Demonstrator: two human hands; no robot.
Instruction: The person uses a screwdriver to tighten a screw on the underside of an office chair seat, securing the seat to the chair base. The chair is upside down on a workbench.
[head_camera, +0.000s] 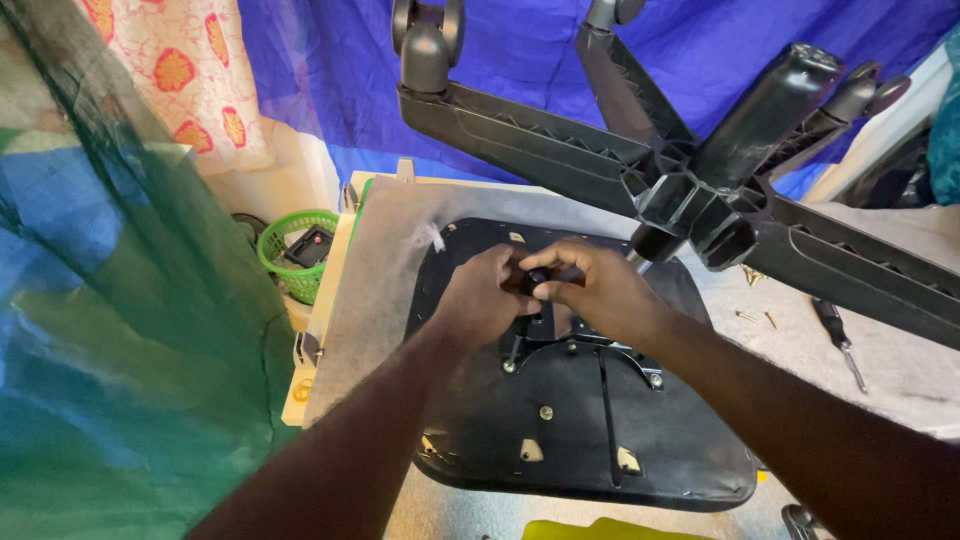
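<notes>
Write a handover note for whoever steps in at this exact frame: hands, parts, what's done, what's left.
Left hand: fingers closed on a small black knob at the tilt mechanism plate.
Right hand: pinching the same knob from the other side.
Upturned black seat pan lies on the grey-covered board; the five-star wheeled base stands up from its centre.
Done: mechanism plate sits on the seat with bolts showing at its corners.
Left: whether the knob is seated cannot be told. Loose screws and a screwdriver lie to the right.
</notes>
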